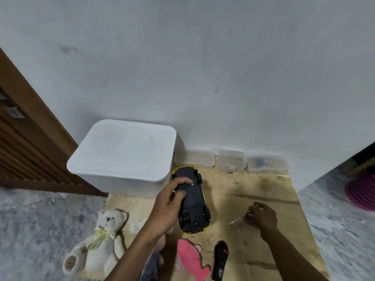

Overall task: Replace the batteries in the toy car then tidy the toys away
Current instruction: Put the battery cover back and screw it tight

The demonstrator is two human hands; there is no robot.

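A yellow toy car (193,201) lies upside down on the wooden board (263,191), its black underside facing up. My left hand (170,201) grips the car's left side, fingers over the chassis. My right hand (260,216) rests on the board to the car's right, fingers pinched on a thin screwdriver (237,220) that lies blurred against the wood. A black remote control (220,260) lies near the board's front edge. A cream teddy bear (101,238) sits at the front left, and a pink plush toy (190,258) lies between my forearms.
A large white lidded bin (123,157) stands at the back left against the wall. Three small clear plastic boxes (231,160) line the wall behind the board. A brown wooden door (26,142) is at the left, a pink mat (363,191) at the far right.
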